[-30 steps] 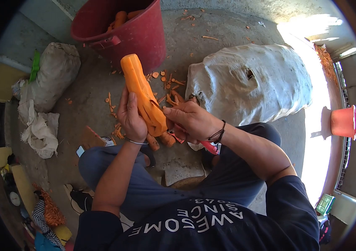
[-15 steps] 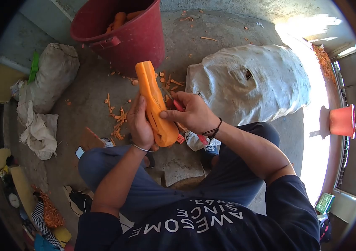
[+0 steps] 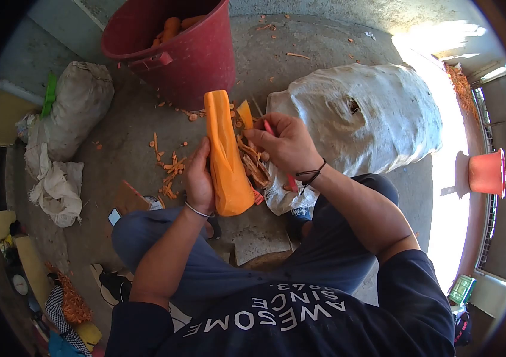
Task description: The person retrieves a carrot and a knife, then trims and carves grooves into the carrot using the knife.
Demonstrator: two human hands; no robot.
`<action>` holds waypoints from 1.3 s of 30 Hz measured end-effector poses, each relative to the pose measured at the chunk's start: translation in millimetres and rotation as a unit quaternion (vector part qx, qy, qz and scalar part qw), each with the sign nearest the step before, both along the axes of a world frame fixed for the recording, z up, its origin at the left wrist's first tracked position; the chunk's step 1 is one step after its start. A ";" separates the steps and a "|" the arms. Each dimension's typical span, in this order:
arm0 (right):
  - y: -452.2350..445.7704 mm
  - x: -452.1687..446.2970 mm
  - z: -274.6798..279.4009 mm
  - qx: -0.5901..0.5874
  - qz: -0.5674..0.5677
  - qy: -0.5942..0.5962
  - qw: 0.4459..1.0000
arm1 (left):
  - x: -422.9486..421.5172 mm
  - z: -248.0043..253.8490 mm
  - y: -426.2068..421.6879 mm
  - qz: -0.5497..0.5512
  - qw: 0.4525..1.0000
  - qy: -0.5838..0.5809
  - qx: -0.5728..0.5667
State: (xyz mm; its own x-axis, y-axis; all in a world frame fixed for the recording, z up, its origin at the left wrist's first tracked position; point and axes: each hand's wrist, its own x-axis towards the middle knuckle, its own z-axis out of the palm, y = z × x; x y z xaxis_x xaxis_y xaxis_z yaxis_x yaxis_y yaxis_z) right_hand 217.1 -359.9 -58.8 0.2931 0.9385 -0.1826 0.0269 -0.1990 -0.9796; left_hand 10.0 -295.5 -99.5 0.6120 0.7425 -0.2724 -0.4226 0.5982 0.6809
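Observation:
A large peeled-looking carrot (image 3: 224, 160) stands almost upright, its narrow end toward the bucket. My left hand (image 3: 198, 178) is wrapped round its left side. To the right of the carrot, and apart from it, my right hand (image 3: 289, 143) grips a red-handled knife (image 3: 269, 127). The handle's other end shows below the palm, while the thin blade is hard to make out. At the fingertips of that hand is a flat orange carrot slice (image 3: 245, 114). Carrot peelings (image 3: 256, 169) lie beneath, between the carrot and my right hand.
Ahead is a dark red bucket (image 3: 190, 65) with carrots inside. A bulging white sack (image 3: 360, 116) lies at right, another sack (image 3: 80, 98) at left. Carrot scraps (image 3: 172, 175) are scattered on the concrete floor. A smaller red bucket (image 3: 486, 172) stands far right.
My right hand has moved away from the carrot, up and to the right, and a carrot slice now shows at its fingers. The carrot has turned more upright in my left hand.

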 end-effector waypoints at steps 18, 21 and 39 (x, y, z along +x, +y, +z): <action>-6.0 51.0 47.1 0.097 0.174 -0.442 0.875 | 13.6 13.7 -6.9 -0.042 0.998 0.035 0.004; -6.5 48.1 47.2 0.091 0.215 -0.441 0.866 | 16.1 15.8 -9.9 -0.040 0.996 0.054 0.051; -3.0 55.9 59.0 -0.009 0.214 -0.464 0.860 | 16.9 28.3 -23.6 -0.092 0.989 0.052 0.101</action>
